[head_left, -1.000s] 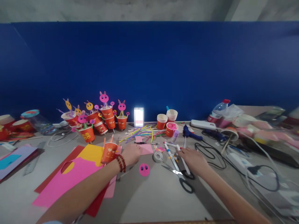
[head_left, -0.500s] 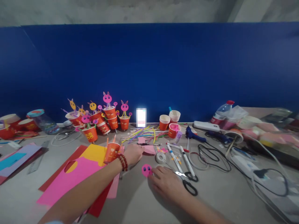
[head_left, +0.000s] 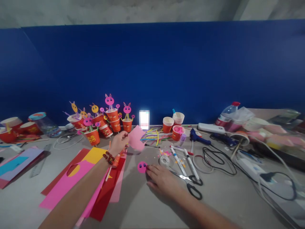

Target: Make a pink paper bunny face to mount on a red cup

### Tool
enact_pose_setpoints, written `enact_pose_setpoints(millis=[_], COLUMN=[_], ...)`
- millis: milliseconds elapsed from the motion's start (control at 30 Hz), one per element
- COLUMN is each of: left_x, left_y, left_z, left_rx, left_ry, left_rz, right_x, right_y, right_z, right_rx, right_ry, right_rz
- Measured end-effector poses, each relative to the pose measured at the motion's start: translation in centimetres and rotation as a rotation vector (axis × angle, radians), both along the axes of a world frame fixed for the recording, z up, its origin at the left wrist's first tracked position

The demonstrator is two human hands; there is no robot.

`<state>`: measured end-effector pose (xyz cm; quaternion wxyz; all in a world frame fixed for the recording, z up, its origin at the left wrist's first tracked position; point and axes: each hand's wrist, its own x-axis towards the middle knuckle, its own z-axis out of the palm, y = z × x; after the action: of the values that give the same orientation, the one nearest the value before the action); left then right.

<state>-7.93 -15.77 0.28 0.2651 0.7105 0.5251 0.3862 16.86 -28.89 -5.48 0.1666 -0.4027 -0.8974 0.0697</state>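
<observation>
one pink sheet (head_left: 136,139) juts rightward from the left grip (head_left: 118,144)

We see a light-pink rectangular paper sheet (head_left: 136,138) raised and tilted, and, apart from it and nearer to us, a round magenta two-eyed disc (head_left: 142,170) lying flat, face up.

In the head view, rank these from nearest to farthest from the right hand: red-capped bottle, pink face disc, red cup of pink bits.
From the right hand:
1. Pink face disc: at its fingertips, on the left.
2. Red cup of pink bits: behind the hand, slightly right.
3. Red-capped bottle: far right, toward the blue wall.
</observation>
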Motion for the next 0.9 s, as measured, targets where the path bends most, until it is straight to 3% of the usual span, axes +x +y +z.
enact_pose_setpoints(millis=[100,200,267,333,433,533,700,900], left_x=[0.0,0.6,1.0,1.2,1.2,1.0,1.7,2.7], left_y=[-2.0,-5.3,-7.5,-9.3,-10.7,-11.0,-10.5,-9.7], left_z=[0.6,0.8,0.4,-0.4,-2.1,-3.3,-3.7,-4.2], left_rx=[-0.024,-0.026,-0.038,-0.065,-0.101,-0.089,0.015,0.172], left_ry=[-0.118,-0.193,-0.223,-0.254,-0.176,0.002,0.205,0.441], left_rz=[-0.050,-0.164,-0.253,-0.398,-0.587,-0.661,-0.784,-0.777], right_x=[0.3,1.0,1.4,1.6,2.1,2.8,4.1,4.1], right_y=[0.9,1.0,0.3,-0.9,-3.3,-5.3,-6.7,-8.2], right_z=[0.6,0.3,-0.1,-0.2,0.3,0.5,-0.5,-0.4], right_rx=[-0.039,-0.166,-0.255,-0.233,-0.100,-0.038,-0.041,-0.063], right_ry=[0.135,0.450,0.697,0.830,0.746,0.629,0.453,0.220], right_rz=[-0.026,-0.117,-0.140,-0.153,-0.107,-0.040,-0.130,-0.060])
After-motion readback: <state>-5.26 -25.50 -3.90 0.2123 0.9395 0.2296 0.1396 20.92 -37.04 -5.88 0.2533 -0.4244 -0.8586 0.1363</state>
